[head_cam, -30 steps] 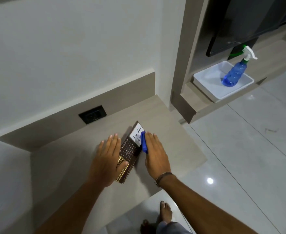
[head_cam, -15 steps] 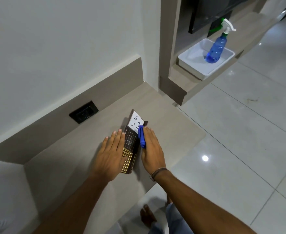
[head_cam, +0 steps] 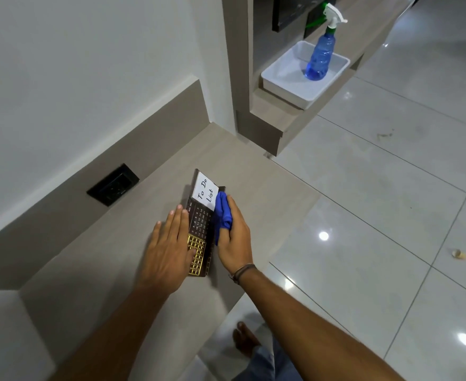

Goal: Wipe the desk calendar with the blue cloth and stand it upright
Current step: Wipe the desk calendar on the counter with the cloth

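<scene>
Desk calendar: the dark brown, flat-lying desk calendar (head_cam: 201, 226) with gold grid and white "To Do List" card lay on the grey-beige wooden ledge (head_cam: 254, 171), near its front edge, not yet upright.
Left hand: my left hand (head_cam: 168, 248) lay flat, fingers spread and closing on nothing, its thumb side over the calendar's left edge; I judged it was there to pin the calendar so that wiping would not push it along.
Right hand: my right hand (head_cam: 233, 237) was closed on the bunched blue cloth (head_cam: 223, 213), pressing it against the calendar's right side just below the white card.
Stage: wiping under way, I judged; standing it up remained.
Wall socket: a black rectangular socket plate (head_cam: 113, 184) sat in the upstand behind, well clear.
Far shelf: a blue plastic spray bottle (head_cam: 319, 56) with white trigger stood in a white plastic tray (head_cam: 286, 81), well apart and out of the way of the wiping.
</scene>
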